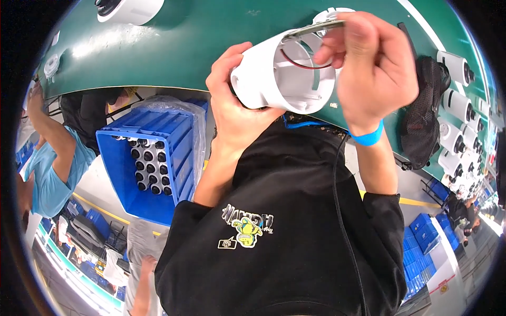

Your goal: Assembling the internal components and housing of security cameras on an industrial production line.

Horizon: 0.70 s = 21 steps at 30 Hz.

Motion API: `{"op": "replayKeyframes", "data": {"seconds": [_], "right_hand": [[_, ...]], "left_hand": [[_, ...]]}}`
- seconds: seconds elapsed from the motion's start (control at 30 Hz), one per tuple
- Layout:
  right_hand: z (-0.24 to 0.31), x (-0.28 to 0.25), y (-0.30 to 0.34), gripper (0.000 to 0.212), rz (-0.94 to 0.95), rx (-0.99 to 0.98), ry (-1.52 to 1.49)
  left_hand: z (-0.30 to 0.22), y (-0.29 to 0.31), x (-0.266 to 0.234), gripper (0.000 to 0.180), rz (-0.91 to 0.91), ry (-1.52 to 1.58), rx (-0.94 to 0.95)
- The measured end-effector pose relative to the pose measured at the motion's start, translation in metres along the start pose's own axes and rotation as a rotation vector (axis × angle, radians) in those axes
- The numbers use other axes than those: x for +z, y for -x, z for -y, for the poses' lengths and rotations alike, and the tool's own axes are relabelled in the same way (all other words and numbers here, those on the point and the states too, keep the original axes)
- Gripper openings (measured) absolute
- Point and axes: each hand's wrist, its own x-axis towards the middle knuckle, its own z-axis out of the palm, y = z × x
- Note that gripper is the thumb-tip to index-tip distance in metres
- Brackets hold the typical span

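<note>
A white cylindrical housing [258, 73], like a camera body, is tilted with its open end facing right, above the near edge of the table. My left hand [237, 100] wraps round its closed end. A thin red and dark wire [295, 64] curves inside the opening. Along the upper rim lies a thin flat board [311, 30], seen nearly edge-on. My right hand [377, 68] is at the opening, thumb and fingers closed at the board's right end; the fingertips partly hide what they grip. Behind it a white ring-shaped part [332, 13] is partly covered.
On the green table [174, 52] stand another white housing [132, 10] and, at right, several white cylinders [456, 102] beside a black mesh bag [419, 116]. A blue crate [179, 142] with black-and-white parts is below the left edge. A person in light blue [60, 163] works at left.
</note>
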Motion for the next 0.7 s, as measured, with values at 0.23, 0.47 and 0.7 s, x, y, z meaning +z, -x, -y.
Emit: {"op": "replayKeyframes", "data": {"seconds": [0.23,0.47,0.7], "right_hand": [[0.020,-0.005,-0.021,0.015,0.283,0.343,0.156],[0.000,-0.055,-0.021,0.029,0.052,0.100,0.006],[0.002,-0.100,-0.016,0.027,0.583,0.209,-0.115]], "left_hand": [[-0.011,-0.006,-0.002,0.091,0.066,-0.047,-0.055],[-0.008,-0.008,-0.004,0.093,0.015,0.099,-0.188],[0.001,-0.016,-0.035,0.093,-0.088,-0.215,-0.080]]}}
